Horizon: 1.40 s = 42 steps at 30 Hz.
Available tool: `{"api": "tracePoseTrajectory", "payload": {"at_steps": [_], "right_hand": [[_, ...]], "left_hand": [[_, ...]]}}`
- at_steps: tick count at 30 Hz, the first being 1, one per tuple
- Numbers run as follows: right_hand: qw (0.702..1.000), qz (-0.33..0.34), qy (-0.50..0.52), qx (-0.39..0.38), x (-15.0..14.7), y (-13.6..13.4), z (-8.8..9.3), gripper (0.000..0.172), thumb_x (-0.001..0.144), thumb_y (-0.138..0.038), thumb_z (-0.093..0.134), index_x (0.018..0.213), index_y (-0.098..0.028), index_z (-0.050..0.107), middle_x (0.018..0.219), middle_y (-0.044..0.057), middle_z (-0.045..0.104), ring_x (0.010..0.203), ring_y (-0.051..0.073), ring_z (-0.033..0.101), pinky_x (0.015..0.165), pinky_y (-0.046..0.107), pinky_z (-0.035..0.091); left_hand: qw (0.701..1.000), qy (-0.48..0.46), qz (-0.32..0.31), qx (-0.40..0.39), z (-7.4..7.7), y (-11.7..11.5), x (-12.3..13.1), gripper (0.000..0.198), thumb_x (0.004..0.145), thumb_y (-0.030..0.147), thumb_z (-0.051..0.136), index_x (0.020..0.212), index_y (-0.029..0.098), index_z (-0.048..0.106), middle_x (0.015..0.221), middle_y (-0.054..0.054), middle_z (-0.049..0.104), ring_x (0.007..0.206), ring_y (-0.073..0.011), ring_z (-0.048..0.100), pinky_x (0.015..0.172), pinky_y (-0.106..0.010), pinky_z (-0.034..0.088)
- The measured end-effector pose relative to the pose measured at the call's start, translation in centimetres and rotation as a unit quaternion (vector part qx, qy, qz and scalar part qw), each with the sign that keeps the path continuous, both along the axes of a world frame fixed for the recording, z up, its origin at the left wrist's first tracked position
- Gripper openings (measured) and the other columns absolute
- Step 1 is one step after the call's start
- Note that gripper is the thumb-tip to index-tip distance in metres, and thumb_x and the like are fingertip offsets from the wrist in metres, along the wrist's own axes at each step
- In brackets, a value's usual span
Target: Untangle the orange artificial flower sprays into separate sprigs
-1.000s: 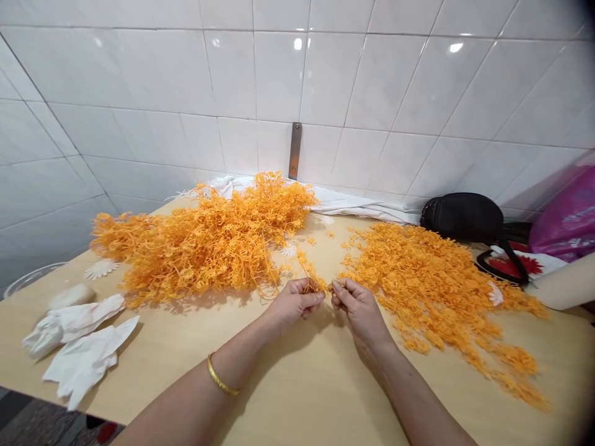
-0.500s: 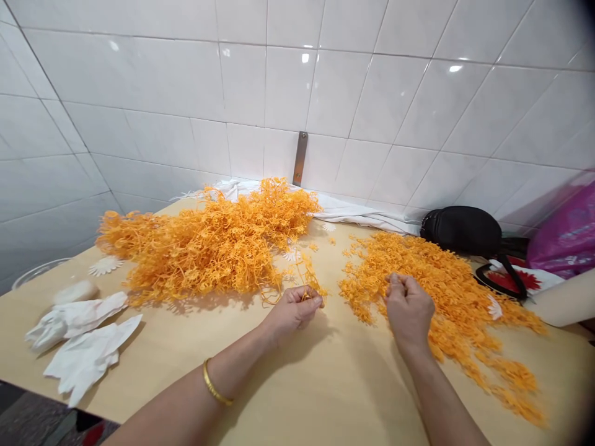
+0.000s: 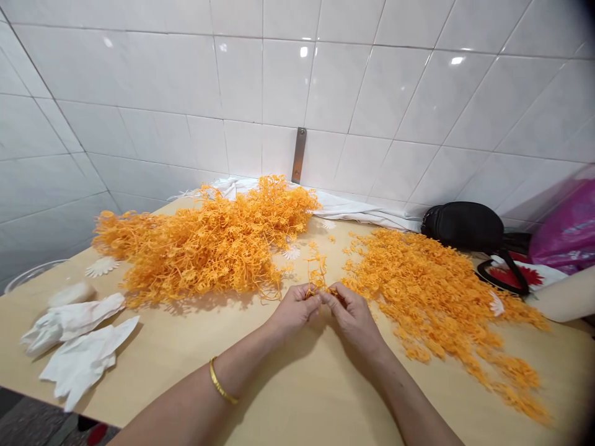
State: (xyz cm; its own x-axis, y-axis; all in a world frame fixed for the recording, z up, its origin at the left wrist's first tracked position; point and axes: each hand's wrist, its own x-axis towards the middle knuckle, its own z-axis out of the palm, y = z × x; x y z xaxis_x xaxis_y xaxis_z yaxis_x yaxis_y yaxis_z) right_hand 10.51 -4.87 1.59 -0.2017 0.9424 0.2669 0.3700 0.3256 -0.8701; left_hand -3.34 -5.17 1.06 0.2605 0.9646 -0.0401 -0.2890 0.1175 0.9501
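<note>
Between the two piles, my hands meet above the table. My left hand (image 3: 297,305) is closed in a pinch on a thin orange plastic flower sprig (image 3: 318,269), whose strands stick up past the fingers. Against its fingertips, my right hand (image 3: 351,310) is also closed, thumb over fingers, with small orange bits at its fingertips. To the left lies a tall tangled heap of orange plastic sprigs (image 3: 209,241). On the right spreads a flatter pile of small orange flower pieces (image 3: 427,285). What exactly sits inside the pinched fingers is mostly hidden.
White cloth gloves (image 3: 86,359) lie at the table's left edge. White daisy-shaped pieces (image 3: 102,267) are scattered about. A black pouch (image 3: 462,226), a purple bag (image 3: 564,229) and a pale roll (image 3: 564,297) stand at the right. A white cloth (image 3: 357,209) runs along the tiled wall.
My right hand has moved left from the edge of the right pile to my left hand, and their fingertips now touch. The left hand stays nearly in place, holding the sprig.
</note>
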Motion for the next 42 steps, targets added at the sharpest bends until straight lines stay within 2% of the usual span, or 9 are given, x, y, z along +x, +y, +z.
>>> {"api": "tracePoseTrajectory", "payload": {"at_steps": [7, 12, 14, 19, 22, 27, 32, 37, 42], "right_hand": [[0.991, -0.060, 0.116, -0.020, 0.8, 0.7, -0.2, 0.029, 0.077, -0.038, 0.050, 0.056, -0.019, 0.043, 0.050, -0.004, 0.038, 0.047, 0.009, 0.034, 0.046, 0.023, 0.028], [0.911, -0.270, 0.311, 0.002, 3.9, 2.2, 0.2, 0.027, 0.068, -0.041, 0.058, 0.060, -0.020, 0.043, 0.060, -0.004, 0.043, 0.043, 0.006, 0.033, 0.040, 0.021, 0.030], [0.916, -0.292, 0.276, 0.018, 4.8, 2.4, 0.4, 0.023, 0.070, -0.040, 0.056, 0.065, -0.020, 0.047, 0.059, -0.003, 0.043, 0.044, 0.007, 0.036, 0.040, 0.021, 0.031], [0.959, -0.275, 0.065, 0.018, 4.6, 1.8, 0.4, 0.027, 0.071, -0.031, 0.052, 0.096, -0.019, 0.056, 0.054, -0.003, 0.046, 0.043, 0.009, 0.038, 0.042, 0.023, 0.030], [0.969, -0.192, 0.137, -0.074, 4.0, 1.5, 0.3, 0.021, 0.069, -0.032, 0.054, 0.084, -0.017, 0.059, 0.055, -0.002, 0.047, 0.044, 0.008, 0.040, 0.043, 0.023, 0.031], [0.919, 0.018, 0.312, -0.242, 2.2, 0.9, 0.2, 0.022, 0.065, -0.033, 0.065, 0.080, -0.018, 0.058, 0.060, -0.003, 0.048, 0.047, 0.006, 0.041, 0.046, 0.020, 0.032], [0.885, 0.139, 0.327, -0.300, 0.3, 0.3, -0.3, 0.016, 0.066, -0.032, 0.066, 0.068, -0.018, 0.058, 0.055, -0.004, 0.044, 0.048, 0.005, 0.038, 0.047, 0.020, 0.030], [0.926, 0.044, 0.305, -0.219, 0.2, 0.7, -0.4, 0.016, 0.064, -0.031, 0.066, 0.067, -0.017, 0.060, 0.054, -0.004, 0.044, 0.046, 0.005, 0.034, 0.045, 0.020, 0.027], [0.942, -0.049, 0.299, -0.142, 0.5, 0.9, -0.8, 0.014, 0.061, -0.028, 0.065, 0.062, -0.018, 0.056, 0.049, -0.006, 0.043, 0.045, 0.006, 0.034, 0.045, 0.021, 0.027]], "left_hand": [[0.996, -0.027, -0.079, -0.026, 0.2, -0.1, -0.7, 0.025, 0.066, 0.038, 0.061, 0.063, 0.016, 0.049, 0.037, 0.009, 0.026, 0.033, -0.0028, 0.015, 0.038, -0.023, 0.008], [0.998, -0.011, -0.060, -0.033, 0.0, -0.3, -1.1, 0.022, 0.066, 0.034, 0.060, 0.062, 0.015, 0.051, 0.036, 0.009, 0.025, 0.034, -0.0024, 0.015, 0.038, -0.022, 0.008], [0.998, -0.016, -0.033, -0.042, 0.0, -0.1, -1.1, 0.020, 0.065, 0.032, 0.061, 0.064, 0.014, 0.053, 0.037, 0.009, 0.026, 0.034, -0.0022, 0.016, 0.038, -0.021, 0.009], [0.998, -0.014, -0.001, -0.056, 0.1, 0.2, -0.8, 0.020, 0.063, 0.026, 0.062, 0.078, 0.014, 0.057, 0.037, 0.011, 0.024, 0.034, -0.0024, 0.013, 0.038, -0.022, 0.007], [0.998, -0.011, -0.030, -0.058, 0.3, 0.1, -0.9, 0.018, 0.065, 0.026, 0.060, 0.077, 0.013, 0.057, 0.037, 0.011, 0.023, 0.034, -0.0025, 0.012, 0.038, -0.021, 0.007], [0.991, -0.038, -0.107, -0.064, 0.2, -0.1, -0.9, 0.009, 0.067, 0.022, 0.056, 0.068, 0.014, 0.055, 0.035, 0.010, 0.027, 0.032, -0.0027, 0.016, 0.038, -0.021, 0.011], [0.991, -0.015, -0.127, -0.028, 0.2, -0.3, -0.6, 0.013, 0.068, 0.023, 0.054, 0.059, 0.014, 0.051, 0.036, 0.007, 0.032, 0.032, -0.0030, 0.022, 0.037, -0.021, 0.013], [0.994, 0.033, -0.089, -0.053, 0.2, -0.2, -0.4, 0.021, 0.073, 0.032, 0.050, 0.063, 0.014, 0.052, 0.035, 0.005, 0.039, 0.029, -0.0039, 0.026, 0.036, -0.020, 0.018], [0.994, -0.031, 0.064, -0.078, -0.5, 0.4, -0.4, 0.019, 0.070, 0.033, 0.055, 0.074, 0.016, 0.047, 0.050, 0.001, 0.052, 0.041, -0.0080, 0.046, 0.046, -0.021, 0.034]]}}
